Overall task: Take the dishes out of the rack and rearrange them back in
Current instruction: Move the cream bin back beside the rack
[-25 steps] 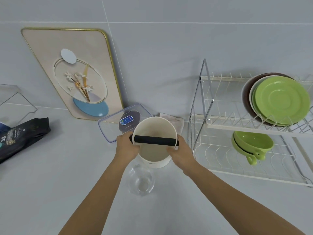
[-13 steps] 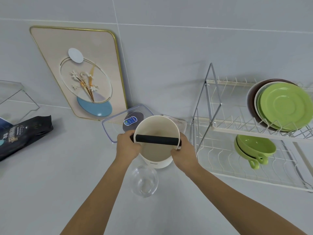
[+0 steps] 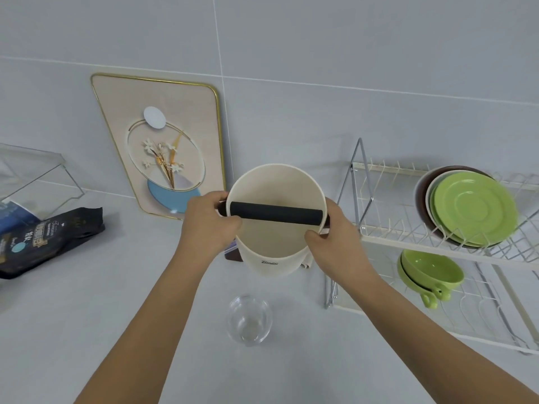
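A cream round container (image 3: pixel 272 258) with a black bar (image 3: pixel 275 213) across its mouth is held above the counter. My left hand (image 3: pixel 208 225) grips its left rim and my right hand (image 3: pixel 332 228) grips its right rim. To the right stands a white two-tier wire rack (image 3: pixel 408 240). Green plates (image 3: pixel 475 209) with a white and a brown plate behind them stand upright on the upper tier. Two green handled bowls (image 3: pixel 430 271) lie stacked on the lower tier. A clear glass bowl (image 3: pixel 249 319) sits on the counter below the container.
A framed flower picture (image 3: pixel 163 141) leans on the tiled wall. A black coffee bag (image 3: pixel 49 239) lies at the left, with a clear stand (image 3: pixel 38 170) behind it. A dark item and a cloth edge peek from behind the container.
Both hands have lifted the cream container up and toward me; it now hides the clear lid behind it. The view has shifted, so the rack sits further right.
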